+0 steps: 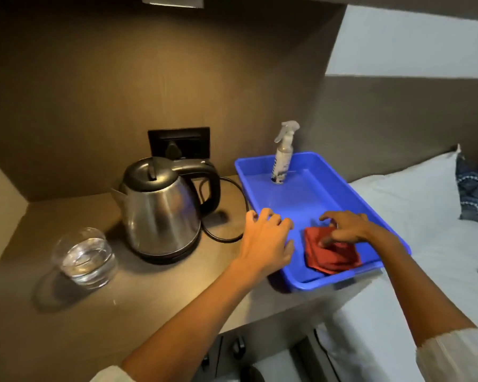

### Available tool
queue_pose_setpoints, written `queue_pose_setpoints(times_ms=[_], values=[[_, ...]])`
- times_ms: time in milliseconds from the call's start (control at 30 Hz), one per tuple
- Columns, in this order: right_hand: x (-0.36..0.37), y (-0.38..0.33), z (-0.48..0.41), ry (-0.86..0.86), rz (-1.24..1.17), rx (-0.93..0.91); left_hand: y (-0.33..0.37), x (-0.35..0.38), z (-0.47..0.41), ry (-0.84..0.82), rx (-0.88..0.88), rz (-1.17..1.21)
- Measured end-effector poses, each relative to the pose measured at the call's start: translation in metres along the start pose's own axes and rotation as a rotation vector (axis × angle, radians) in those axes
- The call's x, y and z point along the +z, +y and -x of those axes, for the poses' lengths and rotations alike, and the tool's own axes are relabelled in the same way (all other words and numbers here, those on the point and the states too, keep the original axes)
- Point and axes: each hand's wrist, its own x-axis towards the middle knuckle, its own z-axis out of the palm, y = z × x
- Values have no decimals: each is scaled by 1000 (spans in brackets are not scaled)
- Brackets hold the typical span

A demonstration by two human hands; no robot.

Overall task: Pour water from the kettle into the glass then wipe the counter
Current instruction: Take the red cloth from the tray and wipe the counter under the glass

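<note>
My right hand's fingers (332,238) are pressing down on the folded red cloth (333,256), curled over its top edge; I cannot tell whether they are gripping it yet. The cloth is lying in the near end of the blue plastic tray (351,188), with a spray bottle (282,157) standing at the far end. My left hand (265,241) is hovering spread and empty over the tray's left rim. The steel electric kettle (160,208) is sitting on its base on the counter (122,304), and the glass (84,257), partly filled with water, is standing just left of it.
</note>
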Motion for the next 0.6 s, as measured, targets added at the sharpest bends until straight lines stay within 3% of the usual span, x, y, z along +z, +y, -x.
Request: queue_pose_setpoints(times_ms=[167, 267, 400, 500, 600], values=[[-14, 6, 16, -50, -294, -174, 15, 4, 0, 99, 22, 157], [-35, -13, 43, 30, -561, -366, 14, -10, 9, 232, -50, 300], [-58, -62, 73, 1, -891, -559, 3, -42, 28, 216, -220, 549], [-46, -106, 77, -38, -910, -606, -26, -59, 59, 262, -316, 762], [-11, -151, 77, -102, -857, -653, -52, -65, 108, 285, -524, 730]])
